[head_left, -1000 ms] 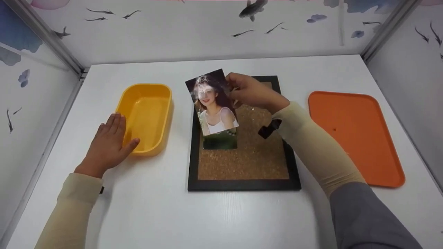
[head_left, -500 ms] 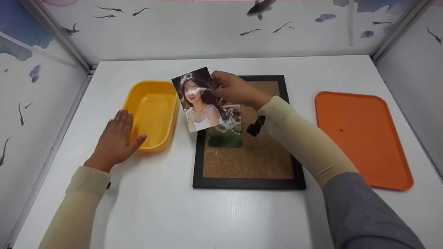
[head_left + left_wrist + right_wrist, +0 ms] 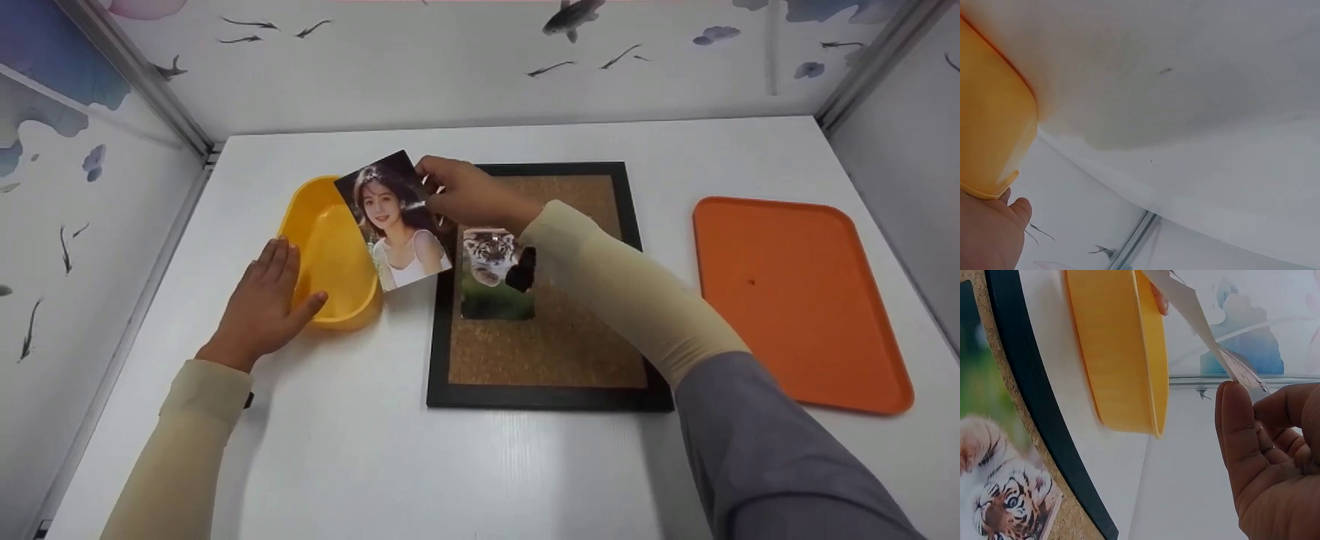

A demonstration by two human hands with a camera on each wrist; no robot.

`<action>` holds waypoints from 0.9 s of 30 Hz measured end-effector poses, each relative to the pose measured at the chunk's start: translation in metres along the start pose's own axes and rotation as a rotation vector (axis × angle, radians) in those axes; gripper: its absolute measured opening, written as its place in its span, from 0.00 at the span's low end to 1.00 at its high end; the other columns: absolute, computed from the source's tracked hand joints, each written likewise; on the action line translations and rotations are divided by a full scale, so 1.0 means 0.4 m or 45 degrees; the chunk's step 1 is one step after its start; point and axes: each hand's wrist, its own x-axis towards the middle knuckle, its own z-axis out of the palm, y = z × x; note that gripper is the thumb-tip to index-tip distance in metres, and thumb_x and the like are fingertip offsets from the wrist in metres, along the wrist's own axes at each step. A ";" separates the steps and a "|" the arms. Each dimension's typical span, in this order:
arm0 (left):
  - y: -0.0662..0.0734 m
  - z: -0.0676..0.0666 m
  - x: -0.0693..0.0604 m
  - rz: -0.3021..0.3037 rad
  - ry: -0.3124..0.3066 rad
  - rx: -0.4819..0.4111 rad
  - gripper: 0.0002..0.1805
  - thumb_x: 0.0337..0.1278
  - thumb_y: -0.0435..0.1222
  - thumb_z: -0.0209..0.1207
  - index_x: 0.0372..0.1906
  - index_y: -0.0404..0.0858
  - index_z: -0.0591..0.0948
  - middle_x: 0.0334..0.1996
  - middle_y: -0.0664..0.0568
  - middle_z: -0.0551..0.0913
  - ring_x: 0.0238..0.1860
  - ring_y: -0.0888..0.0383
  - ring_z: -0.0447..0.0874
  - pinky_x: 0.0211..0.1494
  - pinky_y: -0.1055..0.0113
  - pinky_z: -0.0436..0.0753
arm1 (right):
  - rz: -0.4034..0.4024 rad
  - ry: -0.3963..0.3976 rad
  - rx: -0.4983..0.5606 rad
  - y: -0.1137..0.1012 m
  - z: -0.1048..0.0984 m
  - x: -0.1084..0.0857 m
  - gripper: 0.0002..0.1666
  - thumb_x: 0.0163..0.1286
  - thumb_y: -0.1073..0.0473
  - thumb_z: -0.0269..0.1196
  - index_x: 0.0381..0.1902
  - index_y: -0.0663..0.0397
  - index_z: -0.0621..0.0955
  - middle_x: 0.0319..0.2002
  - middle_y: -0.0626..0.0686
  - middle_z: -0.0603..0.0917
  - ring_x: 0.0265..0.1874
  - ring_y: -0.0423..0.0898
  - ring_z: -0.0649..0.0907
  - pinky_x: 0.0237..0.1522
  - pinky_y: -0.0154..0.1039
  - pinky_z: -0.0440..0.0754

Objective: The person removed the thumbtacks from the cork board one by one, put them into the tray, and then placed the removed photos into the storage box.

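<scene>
My right hand (image 3: 476, 191) pinches the right edge of a portrait photo (image 3: 397, 225) between thumb and fingers. The photo hangs tilted above the right side of a yellow plastic bin (image 3: 337, 247) and the left edge of a black-framed cork board (image 3: 555, 345). In the right wrist view the portrait photo (image 3: 1207, 326) shows edge-on between thumb and finger. A tiger cub photo (image 3: 495, 296) lies on the board's left part, partly covered by the wrist strap. My left hand (image 3: 262, 304) rests with straight fingers on the bin's left rim, thumb out over its near edge.
An orange tray (image 3: 802, 307) lies on the white table (image 3: 360, 465) to the right of the board. Printed white panels (image 3: 450, 75) close off the back and sides. My right forearm (image 3: 630, 285) crosses over the board and hides part of it.
My right hand has carried the portrait photo left, from over the cork board to over the bin's right side, uncovering the tiger cub photo. My left hand has stayed on the bin.
</scene>
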 end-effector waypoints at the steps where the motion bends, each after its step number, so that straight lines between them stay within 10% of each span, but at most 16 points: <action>1: 0.000 0.001 0.002 0.004 0.008 -0.002 0.51 0.71 0.63 0.40 0.76 0.24 0.47 0.77 0.32 0.42 0.77 0.37 0.37 0.74 0.40 0.46 | -0.005 -0.006 0.001 -0.003 0.006 0.007 0.11 0.74 0.66 0.54 0.52 0.53 0.74 0.41 0.56 0.82 0.30 0.51 0.84 0.32 0.44 0.86; 27: -0.008 0.011 0.005 0.037 0.042 -0.001 0.48 0.71 0.62 0.41 0.76 0.25 0.50 0.77 0.34 0.45 0.78 0.38 0.38 0.76 0.44 0.46 | 0.040 -0.074 -0.117 -0.003 0.122 0.127 0.16 0.77 0.60 0.54 0.59 0.54 0.72 0.45 0.56 0.80 0.39 0.48 0.84 0.37 0.43 0.86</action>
